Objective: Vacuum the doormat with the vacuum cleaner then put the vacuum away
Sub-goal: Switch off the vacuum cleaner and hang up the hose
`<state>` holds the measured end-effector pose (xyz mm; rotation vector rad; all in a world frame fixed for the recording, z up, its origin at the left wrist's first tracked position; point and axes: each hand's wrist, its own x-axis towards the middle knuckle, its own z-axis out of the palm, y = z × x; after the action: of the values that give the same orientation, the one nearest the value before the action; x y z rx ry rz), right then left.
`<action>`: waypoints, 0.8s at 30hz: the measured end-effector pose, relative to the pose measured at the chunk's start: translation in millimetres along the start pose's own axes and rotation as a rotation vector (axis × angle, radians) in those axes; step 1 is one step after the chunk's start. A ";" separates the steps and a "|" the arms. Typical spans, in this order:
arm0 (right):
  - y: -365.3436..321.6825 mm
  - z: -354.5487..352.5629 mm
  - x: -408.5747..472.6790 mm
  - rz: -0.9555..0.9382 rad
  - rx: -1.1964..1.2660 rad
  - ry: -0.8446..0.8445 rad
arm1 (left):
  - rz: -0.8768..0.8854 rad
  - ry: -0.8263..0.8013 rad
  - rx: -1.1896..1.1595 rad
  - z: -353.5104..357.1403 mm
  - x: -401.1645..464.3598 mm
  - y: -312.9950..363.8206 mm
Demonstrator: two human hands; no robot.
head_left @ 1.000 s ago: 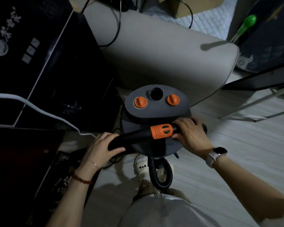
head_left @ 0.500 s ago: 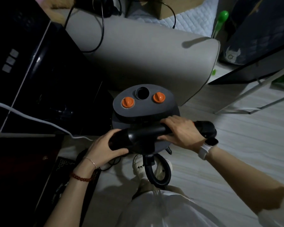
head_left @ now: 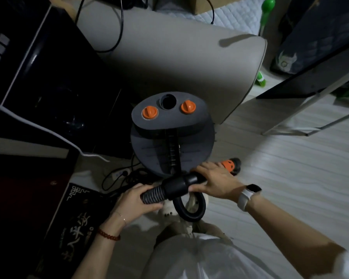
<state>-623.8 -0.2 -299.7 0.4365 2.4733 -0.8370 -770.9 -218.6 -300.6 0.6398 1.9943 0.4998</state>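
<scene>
Both hands on hose, just in front of vacuum canister: left hand wrapped round ribbed hose, right hand curled over rigid cuff, probably for control. Doormat left of canister, near.

We are in a dim room of a home: pale plank floor, a grey padded sofa arm, a white quilted cover behind it, a dark doormat with printed characters, and a power strip with tangled cords on the floor
</scene>
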 end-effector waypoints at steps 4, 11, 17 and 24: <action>5.2 33.2 -32.4 0.129 0.390 0.397 | 0.045 -0.023 -0.129 22.7 -5.2 19.3; -41.3 122.7 -78.9 0.388 0.950 0.331 | 0.153 0.045 -0.546 43.7 -28.6 58.8; -99.1 156.9 -76.3 0.113 1.168 0.206 | 0.233 0.039 -0.890 48.6 -48.2 108.6; -67.1 136.0 -124.7 0.273 0.867 0.554 | 0.151 0.052 -1.148 65.8 -46.6 144.5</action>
<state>-502.9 -154.9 -294.3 1.4250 2.2724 -1.8376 -660.0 -129.2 -216.3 0.0363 1.3623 1.5775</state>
